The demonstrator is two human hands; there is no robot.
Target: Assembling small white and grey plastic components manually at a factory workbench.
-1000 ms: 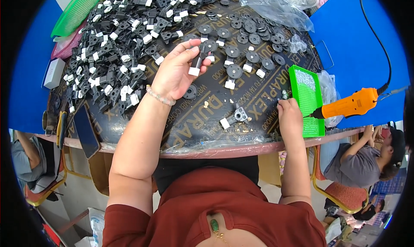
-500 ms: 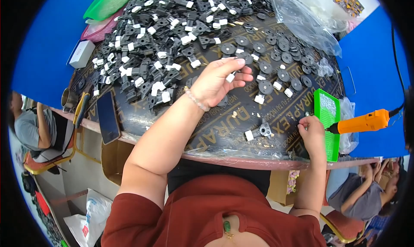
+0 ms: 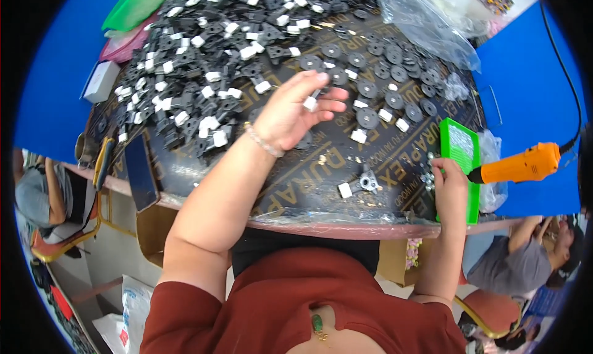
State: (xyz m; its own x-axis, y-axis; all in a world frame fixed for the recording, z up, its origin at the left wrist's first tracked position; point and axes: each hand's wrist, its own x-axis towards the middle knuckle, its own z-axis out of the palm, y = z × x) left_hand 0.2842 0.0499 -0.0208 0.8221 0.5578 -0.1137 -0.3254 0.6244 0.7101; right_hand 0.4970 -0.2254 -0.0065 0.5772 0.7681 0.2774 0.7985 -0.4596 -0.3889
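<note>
My left hand (image 3: 290,110) is raised over the middle of the table, palm turned inward and fingers curled. A small part with a white block end (image 3: 311,104) and a dark stem is held between its thumb and fingers. At the right, my right hand (image 3: 451,176) has thumb and fingertips pinched together beside the green tray (image 3: 472,196). Small silvery pieces, probably screws (image 3: 428,179), lie on the table by those fingertips; what the pinch holds is too small to make out. A black part with a white end (image 3: 365,182) lies between my hands.
A large heap of black parts with white ends (image 3: 204,63) covers the far left. Flat black discs (image 3: 367,118) spread at the centre right. An orange electric screwdriver (image 3: 519,164) with a black cable points at the tray. A phone (image 3: 142,175) lies near the left edge.
The whole view has shifted slightly. My right hand has moved a little right and away from me, uncovering the small silvery pieces. My left hand still holds the white-ended part.
</note>
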